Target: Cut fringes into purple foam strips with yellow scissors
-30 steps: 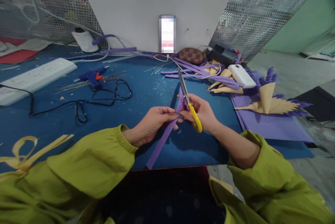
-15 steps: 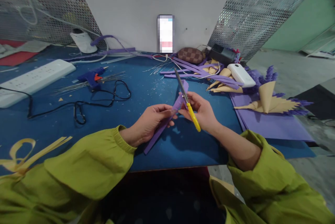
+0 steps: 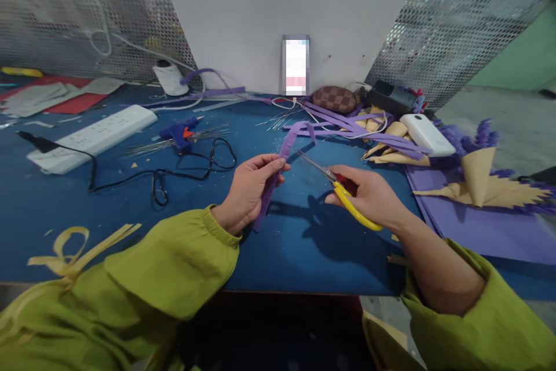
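Note:
Between the thumb and fingers of my left hand (image 3: 254, 188) is a purple paper strip (image 3: 290, 142). Its upper end bends over to the right, and its lower end hangs below my palm. My right hand (image 3: 371, 191) is closed around scissors (image 3: 354, 209) with yellow handles. The scissor blades point up and left towards the strip, a short gap away from it. My fingers partly hide the handles.
A blue glue gun (image 3: 176, 135) with a black cord lies left, near a white power strip (image 3: 98, 136). Purple strips (image 3: 360, 128), a power bank (image 3: 428, 135) and a paper-wrapped purple flower bunch (image 3: 478, 177) are to the right. A phone (image 3: 295, 64) stands at the back.
My right hand has moved right, away from the strip, and the scissors now point towards it in my grip. My left hand alone holds the strip. The whole view has shifted slightly.

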A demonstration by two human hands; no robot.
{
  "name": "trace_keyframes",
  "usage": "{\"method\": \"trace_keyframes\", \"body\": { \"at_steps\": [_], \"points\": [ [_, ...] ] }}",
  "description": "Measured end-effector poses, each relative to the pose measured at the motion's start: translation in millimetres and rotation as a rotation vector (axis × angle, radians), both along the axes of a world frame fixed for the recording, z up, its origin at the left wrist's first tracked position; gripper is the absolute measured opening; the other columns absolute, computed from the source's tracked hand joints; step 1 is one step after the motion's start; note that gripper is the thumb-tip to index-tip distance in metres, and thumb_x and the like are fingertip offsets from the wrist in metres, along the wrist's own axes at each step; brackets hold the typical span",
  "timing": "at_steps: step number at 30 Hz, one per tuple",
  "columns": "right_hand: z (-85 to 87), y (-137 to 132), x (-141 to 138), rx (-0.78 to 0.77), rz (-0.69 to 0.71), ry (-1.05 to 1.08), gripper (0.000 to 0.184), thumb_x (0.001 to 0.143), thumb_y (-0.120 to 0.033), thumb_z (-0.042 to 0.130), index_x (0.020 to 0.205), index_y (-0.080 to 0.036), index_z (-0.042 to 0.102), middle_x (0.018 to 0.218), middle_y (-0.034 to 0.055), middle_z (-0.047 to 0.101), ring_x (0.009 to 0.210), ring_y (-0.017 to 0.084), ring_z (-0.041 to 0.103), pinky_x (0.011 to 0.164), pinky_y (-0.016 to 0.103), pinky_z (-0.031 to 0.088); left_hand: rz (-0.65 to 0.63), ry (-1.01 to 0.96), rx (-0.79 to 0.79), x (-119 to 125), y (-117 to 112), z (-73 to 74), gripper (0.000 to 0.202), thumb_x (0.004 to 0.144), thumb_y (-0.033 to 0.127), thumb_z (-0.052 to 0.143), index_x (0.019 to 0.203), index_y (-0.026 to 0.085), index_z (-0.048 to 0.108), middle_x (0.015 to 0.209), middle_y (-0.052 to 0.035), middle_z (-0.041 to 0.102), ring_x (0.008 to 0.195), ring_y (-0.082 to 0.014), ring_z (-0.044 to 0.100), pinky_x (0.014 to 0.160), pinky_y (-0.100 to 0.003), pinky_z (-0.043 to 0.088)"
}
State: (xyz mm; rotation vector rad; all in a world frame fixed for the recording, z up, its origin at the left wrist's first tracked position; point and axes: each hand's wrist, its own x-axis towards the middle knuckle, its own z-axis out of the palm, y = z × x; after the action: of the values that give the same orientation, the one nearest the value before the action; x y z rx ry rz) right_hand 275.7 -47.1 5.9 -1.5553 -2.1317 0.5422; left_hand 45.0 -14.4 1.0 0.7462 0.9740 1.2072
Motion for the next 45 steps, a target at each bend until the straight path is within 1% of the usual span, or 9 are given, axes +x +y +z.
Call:
{"method": "trace_keyframes", "body": {
  "at_steps": [3,9,12,18,25,30,33,39,45],
  "points": [
    [1.5,-1,-5,-0.027,0.028,-0.053,0.044,0.078,-0.054,0.068,0.111,-0.024,0.064,0.078,-0.0014,0.065,0.065,0.014,0.053,0.057,0.023,0.035,0.016,-0.01,0.006,0,0,0.3,0.022,0.063,0.019,0.083,0.078,0.012,0.068,0.07,-0.0031,0.072,0.056,-0.0073,0.06,0.057,-0.018,0.048],
    [0.7,-2,-11,0.0,0.045,-0.13,0.038,0.08,-0.055,0.065,0.101,-0.023,0.064,0.074,-0.0016,0.063,0.064,0.014,0.052,0.056,0.023,0.031,-0.009,-0.008,0.019,0,-2,-0.4,0.022,0.063,0.021,0.083,0.078,0.011,0.07,0.069,-0.0035,0.071,0.056,-0.0075,0.059,0.056,-0.018,0.047],
    [-1.0,-2,-11,0.021,0.073,-0.121,0.038,0.081,-0.055,0.064,0.099,-0.022,0.063,0.074,-0.0008,0.063,0.064,0.014,0.052,0.056,0.023,0.031,-0.019,-0.001,0.012,1,-3,-0.2,0.021,0.063,0.019,0.082,0.078,0.01,0.07,0.067,-0.0033,0.07,0.056,-0.0076,0.059,0.055,-0.018,0.047],
    [-2.4,-3,-12,0.057,0.1,-0.123,0.043,0.081,-0.058,0.064,0.102,-0.021,0.063,0.076,0.0005,0.063,0.065,0.014,0.053,0.057,0.023,0.031,-0.06,0.022,0.019,1,-4,-1.0,0.021,0.063,0.02,0.082,0.079,0.01,0.071,0.066,-0.0025,0.07,0.054,-0.0068,0.058,0.054,-0.017,0.046],
    [-3.1,-3,-12,0.058,0.111,-0.114,0.041,0.082,-0.058,0.063,0.1,-0.021,0.063,0.074,-0.0006,0.061,0.064,0.013,0.051,0.057,0.023,0.031,-0.088,0.056,0.063,1,-4,-4.6,0.02,0.064,0.023,0.082,0.078,0.012,0.072,0.067,-0.0021,0.069,0.055,-0.0065,0.056,0.054,-0.017,0.044],
    [-3.6,-3,-12,0.038,0.118,-0.102,0.037,0.084,-0.053,0.063,0.102,-0.022,0.063,0.074,-0.0009,0.061,0.063,0.013,0.05,0.057,0.023,0.03,-0.11,0.064,0.071,1,-4,-6.4,0.018,0.065,0.023,0.082,0.076,0.013,0.071,0.067,-0.0016,0.068,0.056,-0.0072,0.057,0.055,-0.018,0.044],
    [-3.3,-3,-12,0.021,0.135,-0.084,0.033,0.085,-0.051,0.061,0.099,-0.021,0.061,0.072,-0.0012,0.059,0.061,0.012,0.048,0.057,0.023,0.03,-0.12,0.066,0.081,1,-4,-6.8,0.019,0.066,0.024,0.082,0.077,0.013,0.071,0.067,-0.0015,0.068,0.057,-0.0075,0.057,0.055,-0.018,0.044],
    [-1.2,-4,-12,0.0,0.163,-0.055,0.029,0.087,-0.049,0.059,0.086,-0.02,0.057,0.068,-0.0029,0.055,0.059,0.011,0.043,0.056,0.022,0.029,-0.13,0.067,0.072,1,-4,-5.4,0.019,0.066,0.024,0.082,0.076,0.013,0.071,0.066,-0.0015,0.068,0.055,-0.0069,0.055,0.055,-0.018,0.044],
    [-0.4,-4,-13,0.011,0.175,-0.077,0.032,0.089,-0.052,0.056,0.083,-0.02,0.055,0.067,-0.002,0.054,0.058,0.011,0.042,0.055,0.022,0.028,-0.115,0.066,0.088,2,-4,-5.7,0.017,0.066,0.024,0.081,0.076,0.013,0.071,0.067,-0.0018,0.068,0.058,-0.0079,0.057,0.057,-0.019,0.045]
  ]
}}
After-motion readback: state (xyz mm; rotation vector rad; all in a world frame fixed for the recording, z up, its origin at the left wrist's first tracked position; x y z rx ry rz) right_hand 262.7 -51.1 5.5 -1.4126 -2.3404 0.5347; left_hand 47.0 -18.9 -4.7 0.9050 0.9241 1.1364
